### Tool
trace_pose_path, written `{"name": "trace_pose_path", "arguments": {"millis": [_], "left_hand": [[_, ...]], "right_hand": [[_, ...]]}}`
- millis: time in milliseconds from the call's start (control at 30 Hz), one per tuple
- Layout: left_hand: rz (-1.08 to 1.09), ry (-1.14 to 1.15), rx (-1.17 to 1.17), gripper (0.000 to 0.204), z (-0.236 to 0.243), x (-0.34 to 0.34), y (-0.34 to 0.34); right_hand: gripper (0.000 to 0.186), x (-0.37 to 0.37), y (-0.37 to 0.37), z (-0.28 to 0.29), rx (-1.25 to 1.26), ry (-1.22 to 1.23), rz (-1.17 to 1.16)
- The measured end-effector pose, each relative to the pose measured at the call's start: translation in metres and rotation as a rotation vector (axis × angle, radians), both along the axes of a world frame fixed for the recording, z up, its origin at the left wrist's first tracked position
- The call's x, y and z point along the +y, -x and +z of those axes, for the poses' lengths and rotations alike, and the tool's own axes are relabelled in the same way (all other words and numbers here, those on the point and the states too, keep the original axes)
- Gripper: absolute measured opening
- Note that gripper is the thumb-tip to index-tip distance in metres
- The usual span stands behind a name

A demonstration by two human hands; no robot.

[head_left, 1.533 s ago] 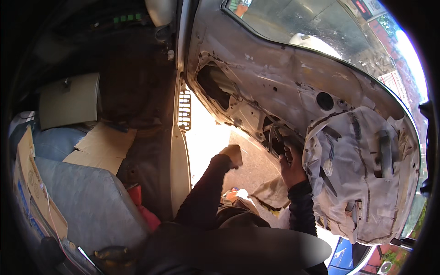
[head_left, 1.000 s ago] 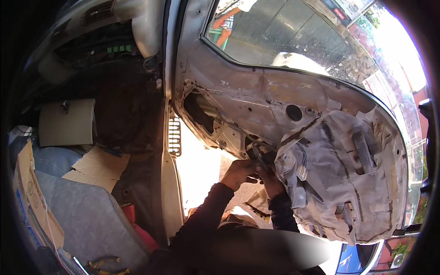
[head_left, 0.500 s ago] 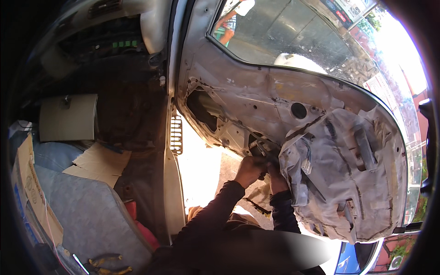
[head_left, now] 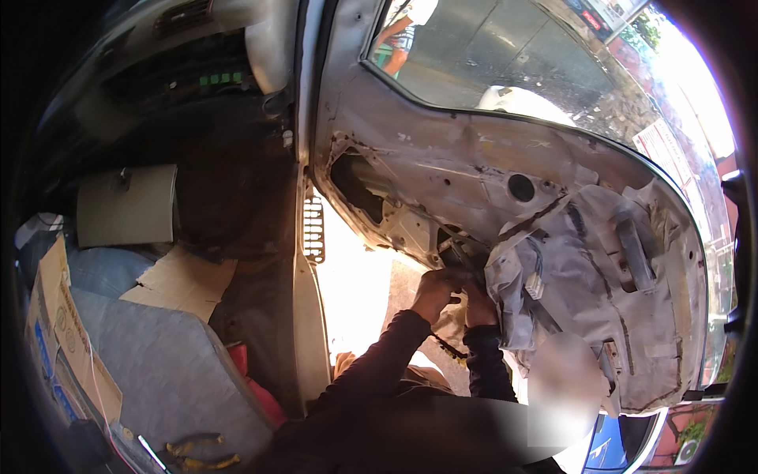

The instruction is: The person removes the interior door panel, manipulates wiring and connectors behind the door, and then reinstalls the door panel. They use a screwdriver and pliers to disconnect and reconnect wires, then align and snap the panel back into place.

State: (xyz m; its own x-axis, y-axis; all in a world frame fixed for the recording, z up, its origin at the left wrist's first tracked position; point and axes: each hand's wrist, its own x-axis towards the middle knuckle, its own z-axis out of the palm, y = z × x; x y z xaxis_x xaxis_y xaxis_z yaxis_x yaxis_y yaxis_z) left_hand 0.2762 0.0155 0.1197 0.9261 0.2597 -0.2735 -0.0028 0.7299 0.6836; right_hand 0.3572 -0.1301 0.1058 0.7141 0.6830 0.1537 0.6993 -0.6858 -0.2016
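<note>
A stripped vehicle door (head_left: pixel 442 162) stands open before me, its bare metal inner side showing. Both hands are together at a lower opening in the metal, beside the loose edge of a greyish plastic sheet (head_left: pixel 608 284). My left hand (head_left: pixel 434 296) is closed, its fingers bent in toward the opening; whatever they grip is too dark and small to name. Close on its right, my right hand (head_left: pixel 480 306) reaches in at the sheet's edge, with its fingers mostly hidden. A white wire connector (head_left: pixel 534 286) hangs over the sheet just right of that hand.
To the left lies a grey seat (head_left: pixel 150 371) with cardboard (head_left: pixel 181 280) and yellow-handled pliers (head_left: pixel 204 454) on it. An open glovebox lid (head_left: pixel 126 205) juts out ahead. The door pillar (head_left: pixel 310 332) rises between cabin and door. A person (head_left: pixel 395 39) shows through the window.
My hands stay at the same opening; the left hand has turned slightly and its fingers have shifted. The whole view has moved a little. A blurred pale patch now covers the sheet's lower part.
</note>
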Motion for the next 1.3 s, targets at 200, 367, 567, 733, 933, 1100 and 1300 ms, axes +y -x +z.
{"name": "trace_pose_path", "arguments": {"millis": [200,367,567,733,933,1100,1300], "left_hand": [[0.012,0.01,0.0,0.028,-0.002,-0.002,-0.002],[-0.037,-0.079,-0.02,0.027,-0.004,0.006,-0.001],[-0.059,-0.03,-0.014,0.026,-0.004,0.014,-0.003],[-0.073,-0.061,-0.051,0.027,-0.005,0.018,-0.005],[-0.053,-0.071,-0.109,0.029,-0.008,0.02,-0.006],[-0.032,-0.067,-0.105,0.029,-0.01,0.02,-0.009],[-0.005,-0.139,-0.078,0.026,-0.012,0.023,-0.011]], "right_hand": [[0.033,-0.002,0.006,0.013,-0.088,0.073,-0.049],[0.037,-0.004,0.012,0.028,-0.293,0.079,0.081],[0.043,0.005,0.014,0.037,-0.43,-0.03,0.199],[0.047,0.013,0.025,0.049,-0.274,0.101,0.05],[0.035,0.006,0.013,0.028,-0.196,0.24,-0.09],[0.039,-0.007,-0.009,0.008,0.037,-0.107,-0.01],[0.042,-0.007,-0.009,0.003,0.277,-0.461,-0.072]]}}
